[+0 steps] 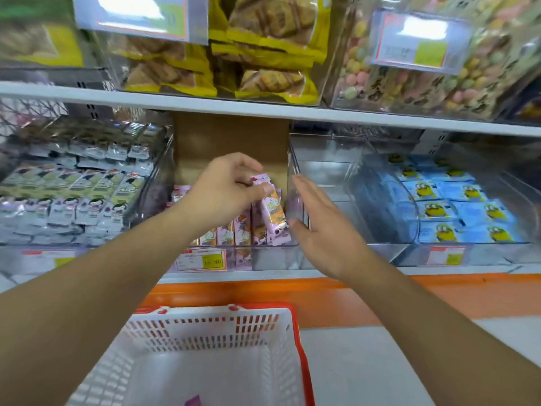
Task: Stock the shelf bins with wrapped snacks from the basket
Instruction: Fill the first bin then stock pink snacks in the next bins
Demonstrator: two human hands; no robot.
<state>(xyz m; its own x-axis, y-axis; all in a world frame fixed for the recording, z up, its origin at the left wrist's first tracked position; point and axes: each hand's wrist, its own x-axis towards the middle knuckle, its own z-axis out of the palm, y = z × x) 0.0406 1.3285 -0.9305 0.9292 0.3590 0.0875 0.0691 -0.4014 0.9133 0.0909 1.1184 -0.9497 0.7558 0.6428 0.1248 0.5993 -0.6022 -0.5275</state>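
We take the middle bin (234, 253), the clear one with the yellow price tag (202, 260) on its front, as our landmark. Our left hand (225, 189) is above this bin, fingers curled down and pinched on the top end of a pink wrapped snack (270, 209). We hold it by that upper end, we judge, so the lower end can be dropped into the front row without our knuckles knocking the packs already standing there.

Our right hand (319, 227) is at the right wall of the bin, palm flat and fingers spread straight, gripping nothing. It sits just beside the held snack; we cannot tell whether it touches the wall. We read it as a guide that steadies the bin or keeps the pack from tipping right.

The snack's long axis runs nearly upright, leaning a little: its top end tilts up and left toward our fingers, its bottom end points down and right into the bin's front right corner. That matches the row of pink and orange packs (231, 232) to its left, which stand on end with faces forward.

Below the bin, near us, the white basket (210, 317) with a red rim looks almost empty; only a purple scrap (193, 401) shows at its bottom edge, so we judge stocking is nearly done.
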